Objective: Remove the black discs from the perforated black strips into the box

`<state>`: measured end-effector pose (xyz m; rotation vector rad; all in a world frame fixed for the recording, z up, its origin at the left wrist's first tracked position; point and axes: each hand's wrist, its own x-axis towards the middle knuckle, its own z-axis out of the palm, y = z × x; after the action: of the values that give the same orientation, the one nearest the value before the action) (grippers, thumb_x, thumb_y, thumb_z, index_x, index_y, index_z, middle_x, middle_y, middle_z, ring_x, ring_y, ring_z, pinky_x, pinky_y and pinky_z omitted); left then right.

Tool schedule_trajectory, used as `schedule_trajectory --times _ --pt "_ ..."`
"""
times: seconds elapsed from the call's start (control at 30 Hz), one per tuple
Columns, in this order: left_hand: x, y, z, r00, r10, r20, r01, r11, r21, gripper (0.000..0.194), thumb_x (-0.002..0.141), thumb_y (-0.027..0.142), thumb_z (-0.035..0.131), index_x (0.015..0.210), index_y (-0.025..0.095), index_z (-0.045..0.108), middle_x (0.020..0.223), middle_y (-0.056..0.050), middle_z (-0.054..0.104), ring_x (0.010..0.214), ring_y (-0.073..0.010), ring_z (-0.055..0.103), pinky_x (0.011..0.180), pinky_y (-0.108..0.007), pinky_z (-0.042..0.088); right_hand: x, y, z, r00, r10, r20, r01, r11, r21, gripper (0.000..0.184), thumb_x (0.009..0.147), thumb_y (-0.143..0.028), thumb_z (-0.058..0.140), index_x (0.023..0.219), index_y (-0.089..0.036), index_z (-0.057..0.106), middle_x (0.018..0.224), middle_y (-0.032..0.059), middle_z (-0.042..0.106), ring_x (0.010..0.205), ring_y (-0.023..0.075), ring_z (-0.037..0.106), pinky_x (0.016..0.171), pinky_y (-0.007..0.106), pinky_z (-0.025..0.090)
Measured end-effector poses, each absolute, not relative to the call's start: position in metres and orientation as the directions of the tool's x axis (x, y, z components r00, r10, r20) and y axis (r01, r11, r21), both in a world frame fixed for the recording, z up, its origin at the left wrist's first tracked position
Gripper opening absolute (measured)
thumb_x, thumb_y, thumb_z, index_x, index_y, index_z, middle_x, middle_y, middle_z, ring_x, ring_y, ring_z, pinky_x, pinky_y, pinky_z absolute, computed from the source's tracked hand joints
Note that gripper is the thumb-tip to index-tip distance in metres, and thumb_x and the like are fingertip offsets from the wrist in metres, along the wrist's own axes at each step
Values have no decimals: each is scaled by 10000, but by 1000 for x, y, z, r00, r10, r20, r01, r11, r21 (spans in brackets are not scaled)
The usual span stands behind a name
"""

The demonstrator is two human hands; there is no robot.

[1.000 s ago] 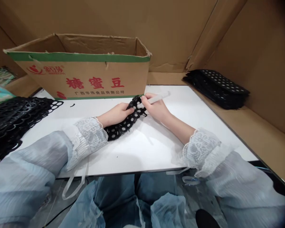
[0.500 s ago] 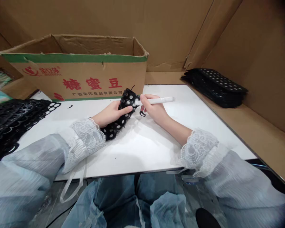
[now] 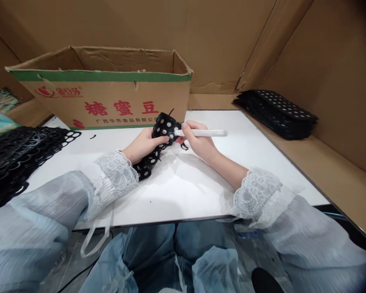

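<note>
My left hand (image 3: 144, 145) is closed on a black strip with round white spots (image 3: 145, 162), its thumb pressed on the upper face. The strip's far end is raised off the table, with a thin black thread or sliver sticking up. In my right hand (image 3: 199, 142) is a slim white pen-shaped tool (image 3: 212, 133), gripped between thumb and fingers. The tool's tip meets the strip near my left thumb; what kind of tip it has I cannot make out. A curled black scrap (image 3: 184, 146) hangs below my right fingers.
An open cardboard box (image 3: 116, 95) with a green rim stands behind my hands. On the left lies a pile of black sheets with round holes (image 3: 15, 158). A stack of black spotted pieces (image 3: 276, 114) sits at the right on cardboard. The white tabletop (image 3: 183, 195) carries small black bits.
The strip's far end has tilted up and shifted left, and the tool has swung to nearly level. A curled black scrap has appeared under my right fingers.
</note>
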<state>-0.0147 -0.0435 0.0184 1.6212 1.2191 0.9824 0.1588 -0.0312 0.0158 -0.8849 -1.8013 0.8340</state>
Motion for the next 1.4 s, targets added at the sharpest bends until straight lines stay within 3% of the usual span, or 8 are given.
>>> schedule_trajectory --times 0.3,0.5,0.73,0.83,0.93,1.03,1.13,1.4 --pt "-15 -44 21 213 963 162 383 -235 893 239 721 360 559 749 123 568 591 29 524 543 -90 448 554 -200 373 160 -33 21 -320 850 419 300 511 -806 385 840 -475 371 625 -173 476 600 13 588 607 116 556 611 252 409" --pt "-15 -45 24 342 933 111 415 -256 873 321 710 426 570 751 108 586 629 8 544 560 -96 448 538 -210 353 160 -29 10 -278 851 446 307 518 -799 380 839 -440 379 557 -185 370 553 -21 425 557 105 463 547 241 371" --pt "-13 -41 19 294 949 116 396 -231 889 251 740 330 505 762 96 591 684 -13 576 590 -108 476 587 -230 380 156 -31 5 -199 862 467 318 507 -801 372 856 -432 343 576 -188 369 541 -22 377 526 108 408 493 243 319" --pt "-8 -41 16 265 940 215 464 -320 826 184 759 263 445 733 114 550 658 1 545 603 -113 471 593 -227 373 150 -32 2 -185 841 508 331 540 -774 378 863 -420 333 562 -192 320 538 -24 342 526 110 385 501 248 316" --pt "-3 -42 13 233 918 320 579 -395 713 162 779 228 389 735 138 516 705 -18 565 669 -143 497 632 -244 381 146 -28 -2 -210 739 640 433 657 -617 367 878 -369 308 555 -197 280 550 -13 352 559 123 384 538 259 321" --pt "0 -44 12 199 921 336 674 -377 635 167 797 231 356 748 151 495 768 -57 594 713 -176 521 669 -274 395 144 -20 -4 -343 566 750 575 758 -309 325 881 -308 295 573 -202 303 580 9 406 609 143 397 584 270 324" --pt "2 -44 11 159 936 314 727 -327 604 169 804 246 345 757 155 479 770 -90 602 706 -199 532 659 -301 403 141 -12 -4 -459 488 742 679 732 -61 324 884 -275 276 581 -199 363 583 32 455 608 154 399 591 279 307" --pt "3 -37 7 158 948 277 718 -302 627 150 791 232 358 791 144 480 830 -126 615 747 -214 550 699 -336 424 130 11 -1 -502 517 693 777 622 98 327 868 -231 292 631 -159 505 603 84 542 611 169 444 503 282 233"
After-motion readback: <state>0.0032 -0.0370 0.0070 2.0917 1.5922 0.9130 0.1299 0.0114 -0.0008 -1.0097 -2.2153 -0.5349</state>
